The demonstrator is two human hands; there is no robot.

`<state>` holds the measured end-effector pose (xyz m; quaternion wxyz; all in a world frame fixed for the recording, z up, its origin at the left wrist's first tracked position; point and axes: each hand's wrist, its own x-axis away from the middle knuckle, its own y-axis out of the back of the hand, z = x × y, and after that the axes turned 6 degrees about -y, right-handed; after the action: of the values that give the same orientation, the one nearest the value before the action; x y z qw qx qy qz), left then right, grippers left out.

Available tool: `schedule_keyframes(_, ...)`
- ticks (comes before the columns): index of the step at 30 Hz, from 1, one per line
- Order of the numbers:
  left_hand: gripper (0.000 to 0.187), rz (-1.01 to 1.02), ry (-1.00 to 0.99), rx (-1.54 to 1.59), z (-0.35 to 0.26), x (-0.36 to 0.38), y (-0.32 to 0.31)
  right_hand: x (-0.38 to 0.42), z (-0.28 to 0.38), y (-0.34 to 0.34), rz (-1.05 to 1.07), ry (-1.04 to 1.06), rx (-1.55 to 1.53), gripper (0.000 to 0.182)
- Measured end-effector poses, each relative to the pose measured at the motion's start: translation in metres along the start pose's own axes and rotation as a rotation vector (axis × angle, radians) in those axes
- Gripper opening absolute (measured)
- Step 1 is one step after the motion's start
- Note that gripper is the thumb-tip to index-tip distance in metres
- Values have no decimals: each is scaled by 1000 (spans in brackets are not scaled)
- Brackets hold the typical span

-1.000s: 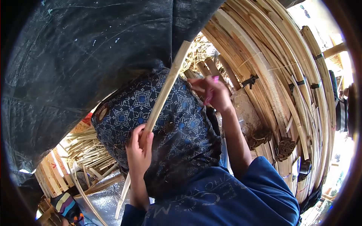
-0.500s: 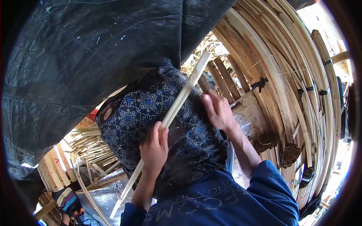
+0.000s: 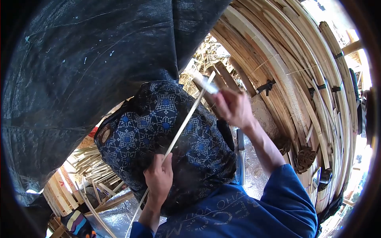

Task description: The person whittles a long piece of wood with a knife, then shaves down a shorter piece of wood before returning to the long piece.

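Observation:
My left hand (image 3: 158, 176) is closed around a long, pale bamboo strip (image 3: 183, 126). The strip slants over my lap, its lower end running down past my wrist and its upper end rising towards the gap beyond my knees. In my right hand (image 3: 236, 108) is a knife whose blade (image 3: 203, 82), smeared by motion, crosses the strip near its upper end. Its handle is hidden in my fingers. Under both hands, a dark blue patterned cloth (image 3: 162, 113) covers my lap.
A black tarp (image 3: 99, 59) hangs across the upper left. Long wooden strips (image 3: 285, 79) stand bundled along the right side. Cut sticks (image 3: 97, 160) lie in a pile at the left, and a striped cloth item (image 3: 75, 224) shows at the lower left.
The strip has turned so its narrow edge faces me and looks thinner. My right hand and the blade have shifted slightly. The whole view has moved a little.

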<state>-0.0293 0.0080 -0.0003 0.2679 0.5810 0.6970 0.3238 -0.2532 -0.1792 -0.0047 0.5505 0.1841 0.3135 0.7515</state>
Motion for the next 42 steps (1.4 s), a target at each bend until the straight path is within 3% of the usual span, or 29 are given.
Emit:
schedule_keyframes(2,17,-45,-72,-22,0,-2,-7,11,13,-4,157,171,113,37)
schedule_keyframes(4,16,-42,-157,-269,0,-4,-9,3,9,-2,130,177,135,37)
schedule_keyframes(6,16,-55,-172,-261,1,-4,-11,-13,-6,1,-80,55,50,42)
schedule_keyframes(8,16,-77,-188,-258,2,-4,-12,-11,-7,-2,-72,117,99,39)
schedule_keyframes(10,15,-102,-193,-276,3,-4,-14,6,8,-10,112,258,85,37)
schedule_keyframes(15,16,-89,-172,-188,3,-5,-16,-8,-15,-20,-10,328,171,41)
schedule_keyframes(16,17,-65,-145,-135,4,-7,-16,-16,-16,-16,-128,265,135,44)
schedule_keyframes(18,17,-66,-138,-139,5,-2,-15,-38,-27,15,-27,-235,202,47)
schedule_keyframes(19,17,-59,-132,-144,6,-2,-16,-37,-33,19,-35,-228,201,47)
schedule_keyframes(22,16,-14,-90,-60,7,-7,-13,-12,-29,14,-47,57,86,49)
schedule_keyframes(29,19,77,-42,9,5,-14,-9,-3,13,-3,92,-42,145,55)
schedule_keyframes(35,27,7,-84,7,9,-11,-13,-15,8,-3,183,27,197,55)
schedule_keyframes(42,27,3,-61,34,4,-15,-14,-29,-10,-5,143,142,356,54)
